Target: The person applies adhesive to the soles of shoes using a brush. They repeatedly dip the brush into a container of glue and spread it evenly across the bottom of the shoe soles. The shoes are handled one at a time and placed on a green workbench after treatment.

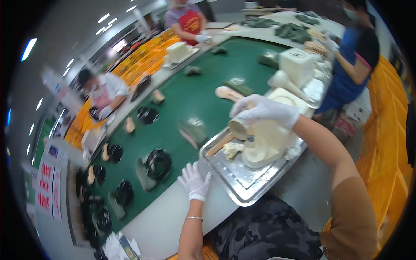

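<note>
The left hand [194,182], white-gloved, lies palm down on the pale table edge [162,209], fingers spread apart and aimed up toward the green belt [208,73], its forearm rising from the lower edge. Right of it, a metal tray [237,190] contains a wooden strip [221,144], a crumpled whitish clump [233,149] and a pale plastic container [269,141]. Above the strip, a tan cup-like piece [238,129] turns its round end down-left; its long axis is unclear. The right hand [263,111] reaches in from the right, palm down, fingers bent and clamped on that piece.
</note>
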